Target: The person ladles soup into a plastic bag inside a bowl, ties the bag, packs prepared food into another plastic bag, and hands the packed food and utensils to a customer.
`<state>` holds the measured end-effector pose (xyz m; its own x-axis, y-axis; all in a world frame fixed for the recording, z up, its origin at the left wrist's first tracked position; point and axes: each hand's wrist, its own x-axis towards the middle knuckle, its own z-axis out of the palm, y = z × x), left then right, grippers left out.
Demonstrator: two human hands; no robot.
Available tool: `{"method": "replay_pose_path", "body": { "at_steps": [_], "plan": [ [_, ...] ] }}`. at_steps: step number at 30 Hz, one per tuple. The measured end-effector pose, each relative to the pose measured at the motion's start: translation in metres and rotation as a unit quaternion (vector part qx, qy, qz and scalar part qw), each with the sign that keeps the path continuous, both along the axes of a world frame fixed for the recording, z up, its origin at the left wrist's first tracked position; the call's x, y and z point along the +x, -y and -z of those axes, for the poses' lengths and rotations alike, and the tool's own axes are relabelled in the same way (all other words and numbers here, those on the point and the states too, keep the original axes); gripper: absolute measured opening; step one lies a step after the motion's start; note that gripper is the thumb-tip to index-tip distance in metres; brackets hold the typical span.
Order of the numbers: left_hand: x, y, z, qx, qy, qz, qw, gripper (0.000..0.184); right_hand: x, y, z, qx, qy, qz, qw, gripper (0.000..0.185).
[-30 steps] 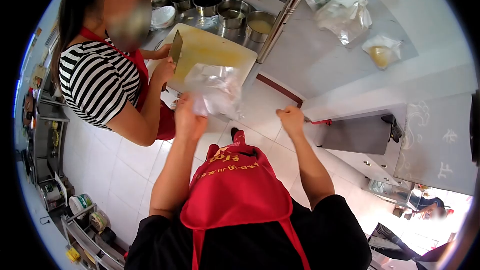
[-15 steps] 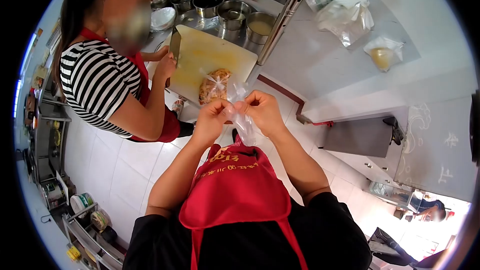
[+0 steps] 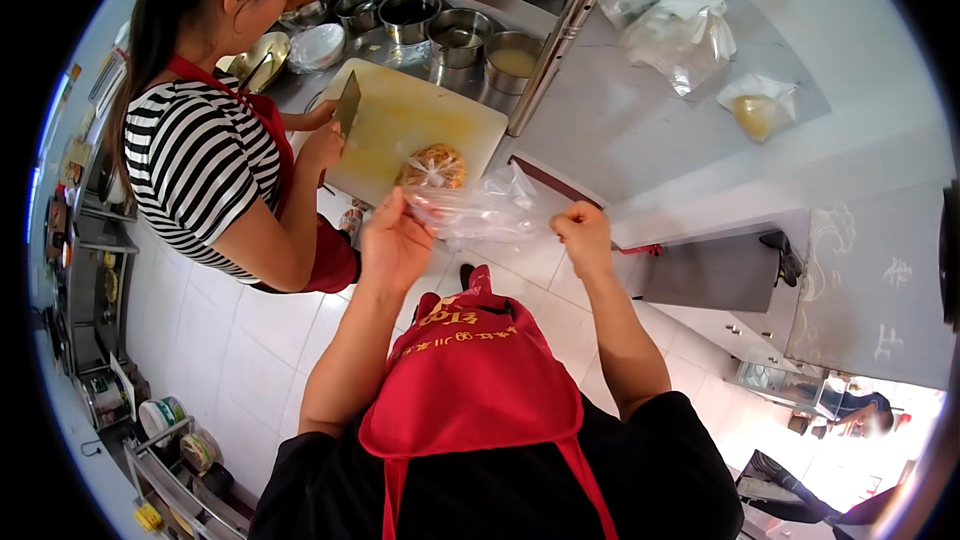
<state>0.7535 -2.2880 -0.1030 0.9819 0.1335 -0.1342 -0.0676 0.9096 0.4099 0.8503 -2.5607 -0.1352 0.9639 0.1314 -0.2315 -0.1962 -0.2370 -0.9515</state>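
Our left hand (image 3: pixel 397 245) grips a loose clear bag (image 3: pixel 475 215), seemingly unfilled as yet, in front of the cutting board (image 3: pixel 395 120), our right hand (image 3: pixel 585 238) is curled, whether on the bag we cannot tell, and the food (image 3: pixel 447 166) already sits bagged on that board

The red apron (image 3: pixel 470 395) bears gold lettering (image 3: pixel 452 333) at twelve o'clock, straps (image 3: pixel 397 490) at five and seven, over a short-sleeved black top (image 3: pixel 665 470).

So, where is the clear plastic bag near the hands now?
In the head view, the clear plastic bag is near the centre, extending from the left hand toward the right hand, just below the orange-brown food on the cutting board.
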Motion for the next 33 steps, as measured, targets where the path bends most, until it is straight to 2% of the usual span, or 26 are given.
{"method": "replay_pose_path", "body": {
  "at_steps": [3, 4, 6, 7, 9, 11, 12, 13, 14, 15, 16, 17, 19, 20, 21, 22, 23, 25, 26, 27, 28, 29, 30, 31, 32, 33],
  "plan": [
    [0.008, -0.012, -0.009, -0.018, -0.016, -0.054, 0.998, 0.016, 0.007, 0.034, 0.015, -0.098, 0.059, 0.053, 0.992, 0.013],
    [0.008, -0.002, -0.018, 0.063, -0.045, -0.079, 0.994, 0.015, 0.003, 0.037, 0.009, -0.142, 0.073, 0.068, 0.985, 0.016],
    [0.013, 0.013, -0.018, 0.132, -0.058, -0.084, 0.986, 0.013, -0.003, 0.039, 0.003, -0.186, 0.087, 0.082, 0.975, 0.022],
    [0.016, 0.017, -0.015, 0.201, -0.069, -0.086, 0.973, 0.012, -0.007, 0.036, 0.003, -0.230, 0.170, 0.053, 0.957, 0.034],
    [0.016, 0.019, -0.011, 0.261, -0.033, -0.039, 0.964, 0.005, -0.011, 0.010, -0.022, -0.285, 0.345, -0.035, 0.894, 0.054],
    [0.008, 0.030, -0.034, 0.318, 0.073, 0.145, 0.934, 0.015, -0.017, -0.022, -0.055, -0.297, 0.423, -0.094, 0.851, 0.063],
    [0.007, 0.028, -0.045, 0.349, 0.080, 0.208, 0.910, 0.032, -0.011, -0.033, -0.059, -0.228, 0.293, -0.213, 0.904, 0.059],
    [0.008, 0.026, -0.043, 0.351, 0.078, 0.207, 0.910, 0.032, -0.004, -0.040, -0.061, -0.149, 0.158, -0.324, 0.921, 0.055],
    [0.011, 0.022, -0.038, 0.552, 0.073, 0.134, 0.820, 0.032, 0.004, -0.039, -0.048, -0.146, 0.161, -0.324, 0.921, 0.055],
    [0.011, 0.018, -0.029, 0.723, 0.063, 0.055, 0.685, 0.031, 0.013, -0.033, -0.024, -0.262, 0.154, -0.279, 0.911, 0.049],
    [0.014, 0.002, 0.017, 0.808, 0.049, -0.112, 0.576, 0.033, 0.025, -0.031, -0.014, -0.374, 0.149, -0.230, 0.886, 0.044],
    [0.014, -0.012, 0.016, 0.809, 0.042, -0.122, 0.574, 0.033, 0.035, -0.029, -0.019, -0.373, 0.156, -0.239, 0.883, 0.044],
    [0.008, -0.026, 0.016, 0.868, -0.137, -0.069, 0.471, 0.038, 0.042, -0.024, -0.024, -0.445, 0.220, -0.222, 0.839, 0.034],
    [0.006, -0.022, -0.005, 0.868, -0.142, -0.064, 0.472, 0.038, 0.030, -0.040, -0.077, -0.325, 0.176, -0.168, 0.914, 0.030],
    [0.003, -0.012, -0.044, 0.830, -0.088, -0.196, 0.515, 0.039, 0.019, -0.054, -0.128, -0.200, 0.124, -0.111, 0.966, 0.027],
    [0.005, -0.005, -0.067, 0.772, -0.030, -0.329, 0.543, 0.040, 0.026, -0.054, -0.118, -0.202, 0.122, -0.115, 0.965, 0.027],
    [0.004, -0.002, -0.069, 0.714, 0.072, -0.466, 0.517, 0.041, 0.036, -0.053, -0.098, -0.124, 0.405, -0.094, 0.901, 0.028],
    [-0.001, -0.007, -0.031, 0.773, 0.066, -0.382, 0.502, 0.037, 0.042, -0.041, -0.035, -0.033, 0.645, -0.068, 0.760, 0.029],
    [-0.011, -0.012, 0.003, 0.802, -0.001, -0.303, 0.515, 0.033, 0.044, -0.032, 0.010, -0.193, 0.464, -0.211, 0.838, 0.033],
    [-0.024, -0.013, 0.031, 0.821, -0.070, -0.222, 0.521, 0.028, 0.045, -0.032, 0.032, -0.340, 0.248, -0.337, 0.842, 0.037],
    [-0.039, -0.007, 0.045, 0.769, -0.114, -0.222, 0.588, 0.025, 0.045, -0.040, 0.017, -0.335, 0.257, -0.344, 0.838, 0.037],
    [-0.049, -0.002, 0.053, 0.709, -0.160, -0.220, 0.651, 0.022, 0.039, -0.048, -0.010, -0.226, 0.115, -0.369, 0.894, 0.035],
    [-0.052, -0.001, 0.053, 0.708, -0.174, -0.220, 0.649, 0.022, 0.032, -0.051, -0.022, -0.113, -0.047, -0.381, 0.916, 0.035],
    [-0.061, 0.003, 0.050, 0.588, -0.250, -0.227, 0.735, 0.018, 0.035, -0.054, -0.020, -0.111, -0.063, -0.387, 0.913, 0.035],
    [-0.065, 0.005, 0.049, 0.453, -0.316, -0.233, 0.800, 0.014, 0.057, -0.062, -0.017, -0.031, -0.116, -0.428, 0.896, 0.035],
    [-0.064, 0.001, 0.055, 0.452, -0.321, -0.235, 0.799, 0.014, 0.085, -0.074, -0.013, 0.048, -0.159, -0.465, 0.870, 0.035]
  ]
}}
